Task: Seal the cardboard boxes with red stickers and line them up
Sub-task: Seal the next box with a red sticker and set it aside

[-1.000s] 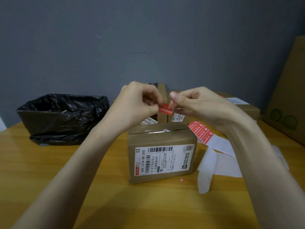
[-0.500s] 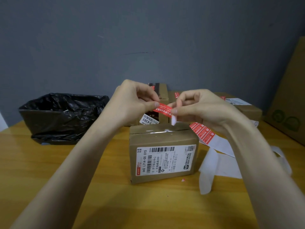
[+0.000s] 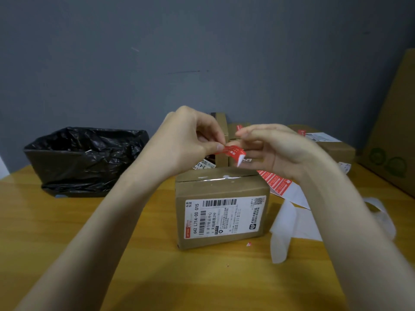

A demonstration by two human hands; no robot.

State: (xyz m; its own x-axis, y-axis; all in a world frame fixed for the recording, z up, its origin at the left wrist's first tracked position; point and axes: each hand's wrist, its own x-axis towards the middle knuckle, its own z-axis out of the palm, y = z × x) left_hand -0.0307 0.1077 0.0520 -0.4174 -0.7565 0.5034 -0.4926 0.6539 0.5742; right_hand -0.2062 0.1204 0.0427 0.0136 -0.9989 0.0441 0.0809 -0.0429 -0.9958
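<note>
A brown cardboard box (image 3: 221, 209) with a white shipping label stands on the wooden table (image 3: 89, 232) in front of me. Above its top seam, my left hand (image 3: 188, 142) pinches one end of a red sticker (image 3: 229, 151). My right hand (image 3: 276, 149) pinches the sticker's other end, where a white backing strip curls down. A sheet with more red stickers (image 3: 277, 181) lies just right of the box. Several other cardboard boxes (image 3: 332, 147) stand behind, some bearing red stickers.
A box lined with a black plastic bag (image 3: 87, 156) sits at the back left. Loose white backing paper (image 3: 289, 223) lies right of the box. A large cardboard sheet (image 3: 395, 131) leans at the far right. A grey wall rises behind the table.
The white backing has peeled further off the sticker's right end and now curls downward. Both hands stay above the box, the right one shifted slightly right.
</note>
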